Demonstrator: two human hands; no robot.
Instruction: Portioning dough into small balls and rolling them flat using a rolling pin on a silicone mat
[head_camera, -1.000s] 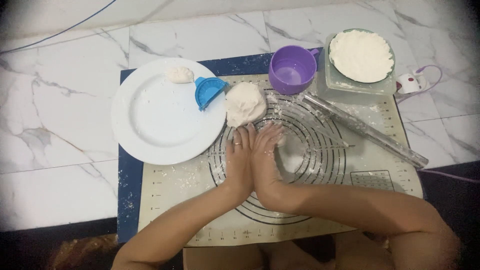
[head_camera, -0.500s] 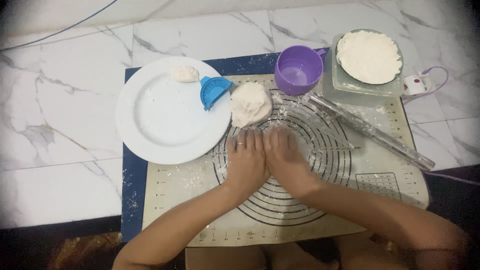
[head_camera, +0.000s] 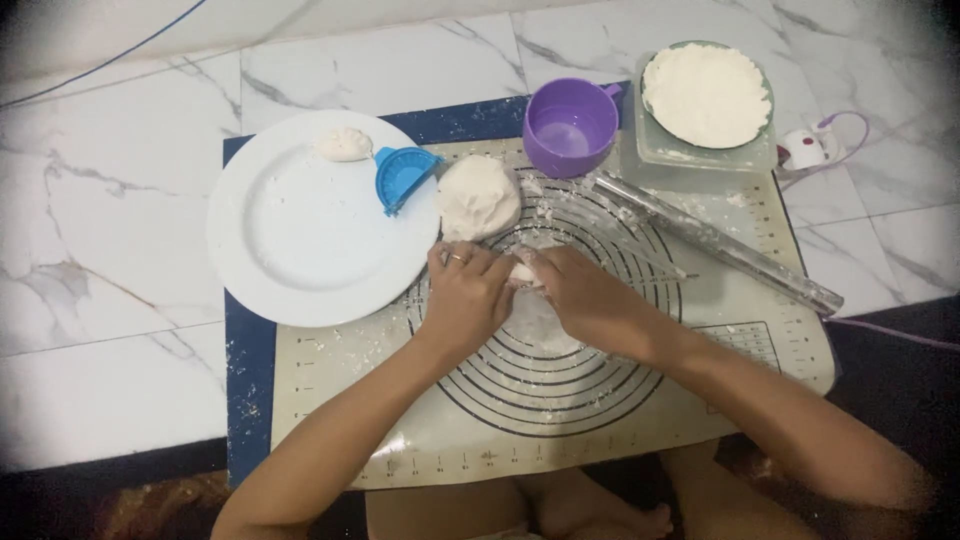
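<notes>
Lying at the far left, a white plate (head_camera: 300, 235) is carrying a small folded dumpling (head_camera: 343, 145) near its upper rim, and a blue dumpling press (head_camera: 403, 177) is resting on its right edge. Just beside it, a large dough ball (head_camera: 477, 197) is sitting on the ringed baking mat (head_camera: 560, 430). Below the ball, a small dough piece (head_camera: 522, 272) is being pinched between the left hand (head_camera: 466, 297) and the right hand (head_camera: 590, 300), both fingers closed on it, over the middle of the mat. This piece is judged soft, light and somewhat sticky, so it is best being taken gently at its edges. Further right, a purple cup (head_camera: 568, 127), a clear rolling pin (head_camera: 715, 242) and a bowl of flour (head_camera: 707, 97) are standing.
</notes>
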